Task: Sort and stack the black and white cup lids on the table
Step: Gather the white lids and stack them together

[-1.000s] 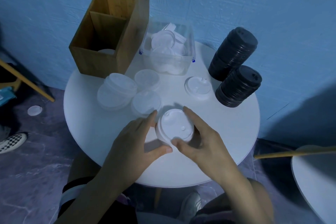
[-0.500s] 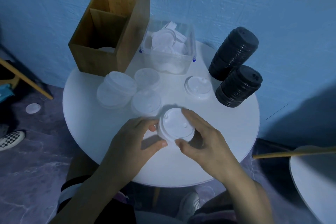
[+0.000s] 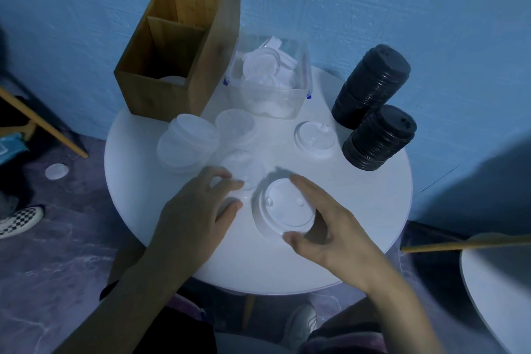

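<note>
Sitting at the round white table (image 3: pixel 359 218), I saw a single pale lid (image 3: pixel 56 171) on the floor off to the left, well apart from everything else. At the table's far left stood a wooden box (image 3: pixel 172 46) with two compartments, and just in front of it a stack of translucent lids (image 3: pixel 188 146). My left hand (image 3: pixel 192 215) lay low over the tabletop with its fingers loosely bent, gripping nothing. Its fingertips (image 3: pixel 227 178) reached the edge of the near clear lid (image 3: pixel 244 168), though I could not tell whether they touched it. Behind that sat the far clear lid (image 3: pixel 235 125) and a clear plastic tub (image 3: pixel 270 80) holding more white lids. Near the table's front middle was the white lid stack (image 3: pixel 283 210). My right hand (image 3: pixel 330 233) grasped it, thumb at its near rim and fingers curved round its far right side. Farther back lay a lone white lid (image 3: pixel 314 138), and at the right stood two leaning stacks of black lids (image 3: pixel 379 138), one just in front of the other.
</note>
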Demonstrator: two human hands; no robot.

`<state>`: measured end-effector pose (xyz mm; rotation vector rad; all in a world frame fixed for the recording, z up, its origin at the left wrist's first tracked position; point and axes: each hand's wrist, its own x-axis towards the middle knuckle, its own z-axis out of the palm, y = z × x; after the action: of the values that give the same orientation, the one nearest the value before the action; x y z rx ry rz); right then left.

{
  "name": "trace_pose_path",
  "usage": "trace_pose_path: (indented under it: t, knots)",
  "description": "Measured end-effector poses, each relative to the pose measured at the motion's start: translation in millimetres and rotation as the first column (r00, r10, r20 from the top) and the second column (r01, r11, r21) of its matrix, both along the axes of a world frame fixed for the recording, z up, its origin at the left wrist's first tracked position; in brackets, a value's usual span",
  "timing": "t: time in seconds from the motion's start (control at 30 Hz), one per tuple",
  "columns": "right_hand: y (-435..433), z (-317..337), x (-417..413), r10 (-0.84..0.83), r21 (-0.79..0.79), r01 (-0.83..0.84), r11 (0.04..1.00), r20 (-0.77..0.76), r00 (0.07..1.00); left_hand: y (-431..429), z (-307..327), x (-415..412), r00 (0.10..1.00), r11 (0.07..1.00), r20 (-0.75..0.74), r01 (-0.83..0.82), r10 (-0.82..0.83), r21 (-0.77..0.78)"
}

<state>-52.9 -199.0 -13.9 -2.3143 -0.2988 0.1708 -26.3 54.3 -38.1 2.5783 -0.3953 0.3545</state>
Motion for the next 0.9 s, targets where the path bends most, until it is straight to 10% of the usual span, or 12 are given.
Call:
trace_pose_path:
  t: [0.67, 0.9]
  knots:
    - [-20, -3, -2, -0.17, 0.044, 0.167, 0.985, 0.096, 0.981, -11, 4, -3, 0.984, 0.981, -0.041, -0.174, 0.171, -0.089]
    - [-19, -4, 1, -0.203, 0.046, 0.2, 0.979, 0.068, 0.977, -13, 17, -14, 0.983, 0.902, -0.119, -0.175, 0.139, -0.395]
